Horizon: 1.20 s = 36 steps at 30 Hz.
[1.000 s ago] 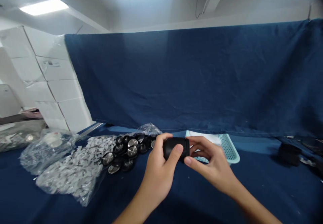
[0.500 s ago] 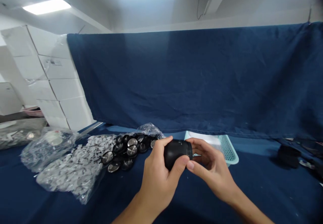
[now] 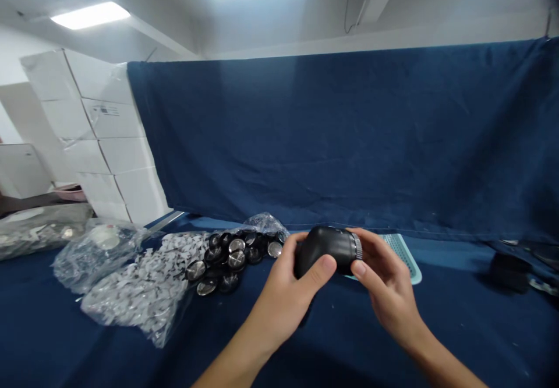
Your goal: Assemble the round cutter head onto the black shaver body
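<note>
A small black rounded body [image 3: 325, 248] with a silvery ribbed ring at its right end is held above the blue cloth table [image 3: 458, 330]. My left hand [image 3: 290, 295] wraps its left side, thumb across the front. My right hand [image 3: 386, 286] grips the ring end with fingers curled round it. Both hands sit close together in front of a pale green perforated tray [image 3: 404, 257], which they partly hide.
A heap of round black and silver caps [image 3: 231, 257] lies left of my hands. Clear bags of small white parts [image 3: 140, 295] spread further left. White boxes [image 3: 100, 143] stack at the left. A blue cloth [image 3: 349, 137] hangs behind. Dark items [image 3: 509, 271] lie far right.
The black body has risen a little and turned, so its ribbed ring now shows at the right. My right hand has closed round that end. The camera has shifted slightly left.
</note>
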Motion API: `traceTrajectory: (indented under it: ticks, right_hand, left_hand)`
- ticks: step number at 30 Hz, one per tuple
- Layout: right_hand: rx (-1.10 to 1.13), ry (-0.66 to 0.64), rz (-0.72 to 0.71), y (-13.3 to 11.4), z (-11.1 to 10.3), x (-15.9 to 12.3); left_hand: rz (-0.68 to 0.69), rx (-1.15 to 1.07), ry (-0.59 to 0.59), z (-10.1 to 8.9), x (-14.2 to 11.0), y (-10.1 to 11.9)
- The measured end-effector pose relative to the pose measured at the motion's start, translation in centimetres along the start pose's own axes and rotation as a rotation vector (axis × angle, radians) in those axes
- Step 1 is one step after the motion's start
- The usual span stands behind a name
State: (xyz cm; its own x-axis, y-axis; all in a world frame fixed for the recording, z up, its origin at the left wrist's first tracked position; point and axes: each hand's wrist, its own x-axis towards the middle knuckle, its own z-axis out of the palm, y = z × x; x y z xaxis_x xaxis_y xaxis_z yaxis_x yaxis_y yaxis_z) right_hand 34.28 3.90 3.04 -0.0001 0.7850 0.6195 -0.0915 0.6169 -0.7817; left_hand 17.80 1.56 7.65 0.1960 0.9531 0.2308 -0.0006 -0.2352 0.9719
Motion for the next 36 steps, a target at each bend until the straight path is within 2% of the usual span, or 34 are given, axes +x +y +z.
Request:
traceTrajectory:
  ticks: [5, 7, 10, 12, 19, 25, 28, 32, 36]
  right_hand:
    - [-0.236, 0.135, -0.223, 2.2, 0.1, -1.1]
    - [-0.26, 0.206, -0.285, 2.9, 0.2, -1.6]
    - [-0.169, 0.333, -0.289, 3.3, 0.7, -2.1]
    - [-0.136, 0.375, -0.275, 3.1, 1.1, -2.3]
    - [-0.151, 0.357, -0.17, 2.0, 1.1, -2.9]
    - [-0.175, 0.306, -0.135, 1.1, 0.1, -3.4]
    - [-0.215, 0.303, -0.104, 0.7, -0.2, -3.6]
    - [-0.199, 0.278, -0.162, 0.5, 0.0, -3.7]
    - [-0.139, 0.24, -0.152, 0.2, 0.7, -3.0]
  left_hand:
    - [0.04, 0.051, -0.121, 0.3, -0.9, 0.0]
    - [0.037, 0.082, -0.146, 0.6, -1.3, 0.0]
    - [0.022, 0.074, -0.173, 1.2, -1.9, -0.2]
    - [0.009, 0.06, -0.179, 1.5, -2.0, -0.3]
    - [-0.046, 0.153, -0.142, 1.8, -2.5, -0.3]
    - [-0.099, 0.156, -0.198, 1.9, -2.8, 0.5]
    - [-0.067, 0.192, -0.164, 1.8, -2.8, 0.6]
    - [-0.034, 0.226, -0.151, 1.7, -3.1, 0.8]
    - [0.035, 0.081, -0.183, 0.8, -2.7, 0.8]
